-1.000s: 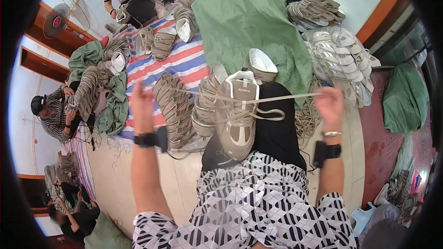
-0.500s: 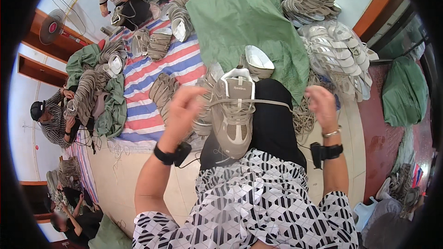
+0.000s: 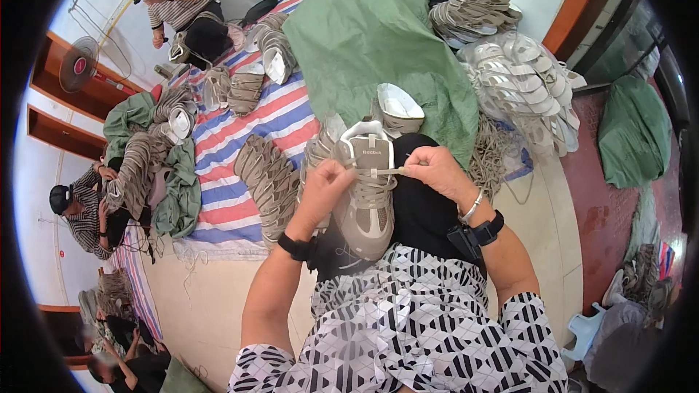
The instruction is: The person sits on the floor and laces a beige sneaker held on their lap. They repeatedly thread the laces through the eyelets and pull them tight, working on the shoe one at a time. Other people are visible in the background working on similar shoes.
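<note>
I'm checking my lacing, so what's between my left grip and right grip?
Head view: the tongue of the taupe sneaker, with a pale shoelace stretched across it from left grip to right grip.

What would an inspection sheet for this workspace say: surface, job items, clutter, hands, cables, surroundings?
Surface: striped sheet on pale tiled floor.
Job items: tan shoe on the lap; lace across it.
Clutter: stacked shoe uppers, green cover, heap of laces.
Hands: right hand pinches the lace; left hand at the shoe, grip unclear.
Cables: thin dark strands beside a seated co-worker, too small to identify.
Surroundings: fan and another co-worker, upper left.
</note>
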Demonstrator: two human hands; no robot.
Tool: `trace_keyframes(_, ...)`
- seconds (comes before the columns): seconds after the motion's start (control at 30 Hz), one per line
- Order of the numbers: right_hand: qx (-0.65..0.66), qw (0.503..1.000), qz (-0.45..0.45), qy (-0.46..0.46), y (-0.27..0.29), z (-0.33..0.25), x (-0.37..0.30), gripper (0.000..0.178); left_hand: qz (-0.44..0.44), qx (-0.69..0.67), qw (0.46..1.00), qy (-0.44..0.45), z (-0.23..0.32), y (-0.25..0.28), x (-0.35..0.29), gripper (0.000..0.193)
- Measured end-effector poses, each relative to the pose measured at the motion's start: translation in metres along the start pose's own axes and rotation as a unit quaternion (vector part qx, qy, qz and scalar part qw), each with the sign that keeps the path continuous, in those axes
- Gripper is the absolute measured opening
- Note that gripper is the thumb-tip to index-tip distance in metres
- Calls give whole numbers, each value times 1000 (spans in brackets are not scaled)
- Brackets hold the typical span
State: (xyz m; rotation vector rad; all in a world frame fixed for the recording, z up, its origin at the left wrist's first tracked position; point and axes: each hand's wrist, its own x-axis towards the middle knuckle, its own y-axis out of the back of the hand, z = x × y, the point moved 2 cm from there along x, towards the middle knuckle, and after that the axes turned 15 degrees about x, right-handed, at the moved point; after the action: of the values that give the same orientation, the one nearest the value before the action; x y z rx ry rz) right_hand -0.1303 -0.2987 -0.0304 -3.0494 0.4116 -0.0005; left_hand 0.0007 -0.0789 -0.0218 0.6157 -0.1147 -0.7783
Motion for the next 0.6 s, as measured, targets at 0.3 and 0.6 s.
trace_keyframes(0.3, -227, 941, 198, 151, 32, -11, -33, 12, 163, 104, 981, 2, -18, -8, -31, 17)
trace_keyframes(0.6, -292, 919, -92, 249, -55, -14, -3, 12, 178, 63, 980, -55, -24, 5, -27, 11)
